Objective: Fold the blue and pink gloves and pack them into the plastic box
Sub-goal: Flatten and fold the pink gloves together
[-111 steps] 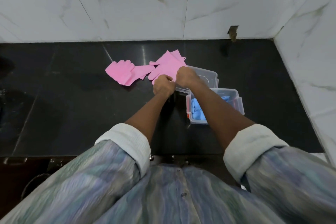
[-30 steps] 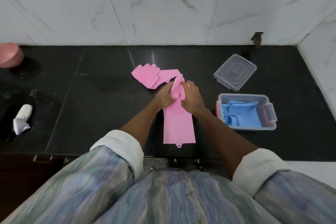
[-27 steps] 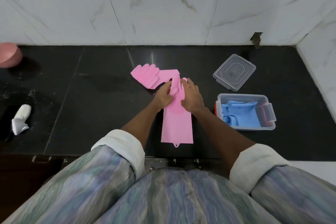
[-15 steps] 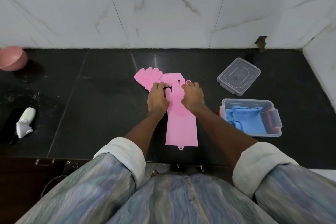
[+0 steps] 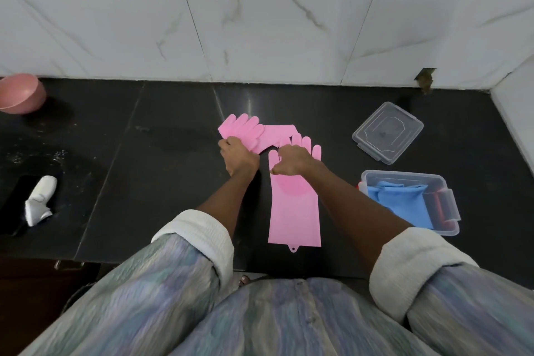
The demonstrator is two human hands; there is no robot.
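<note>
Right hand point(image 5: 291, 159) was curled, fingertips pinching or pressing the near pink glove point(image 5: 294, 211) at the base of its fingers; which of the two, can't tell. That glove lay flat mid-counter, fingers toward the back wall, cuff near the front edge. Left hand point(image 5: 238, 154) gripped the second pink glove point(image 5: 254, 133) by its near edge; that glove lay just behind, crosswise, its cuff touching or overlapping the first glove's fingertips.

Blue gloves point(image 5: 401, 202) were already in the plastic box point(image 5: 450, 211) near the counter's right end; lid point(image 5: 387, 131) sat apart, behind it toward the back right corner. Pink bowl point(image 5: 20, 94) at the far left, white bottle point(image 5: 39, 201) left of centre near the front.

Risks, as I judged them:
- Glove material looked springy, so a fold could pop open once released.
- The overlap could drag one glove while the other got folded.
- Box looked half full, so a loose fold might stop the lid from seating.
</note>
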